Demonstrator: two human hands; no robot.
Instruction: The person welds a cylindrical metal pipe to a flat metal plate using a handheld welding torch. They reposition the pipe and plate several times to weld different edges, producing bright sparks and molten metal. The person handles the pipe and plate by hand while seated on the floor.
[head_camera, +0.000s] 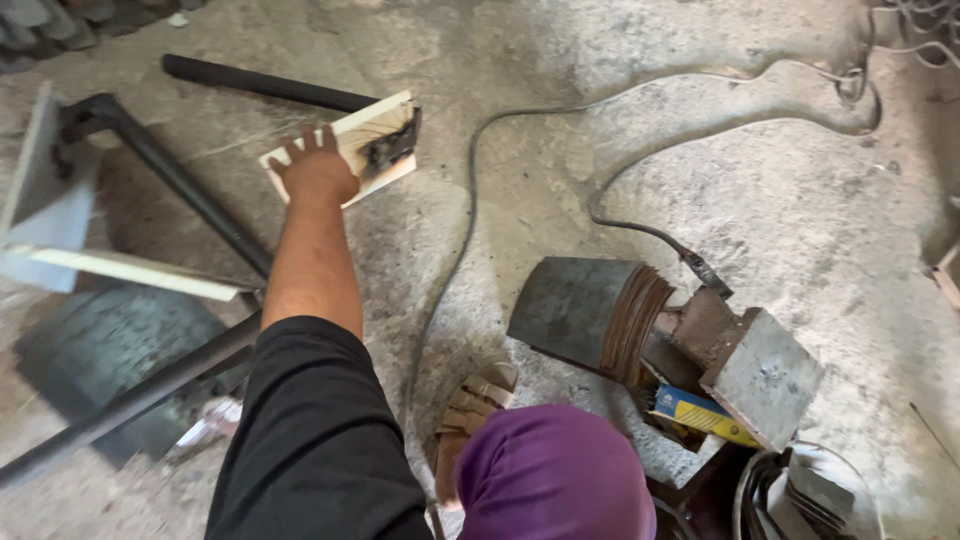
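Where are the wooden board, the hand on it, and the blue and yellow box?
wooden board (372, 127), head view, its pale upper face.
left hand (316, 172), head view, its back.
blue and yellow box (700, 413), head view, its yellow side.

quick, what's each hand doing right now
Left hand: open, fingers spread, resting on the pale wooden board on the concrete floor, beside its dark metal bracket.
Right hand: not in view.

Flat blue-and-yellow box (703, 414), lower right, beneath grey block (764, 378)
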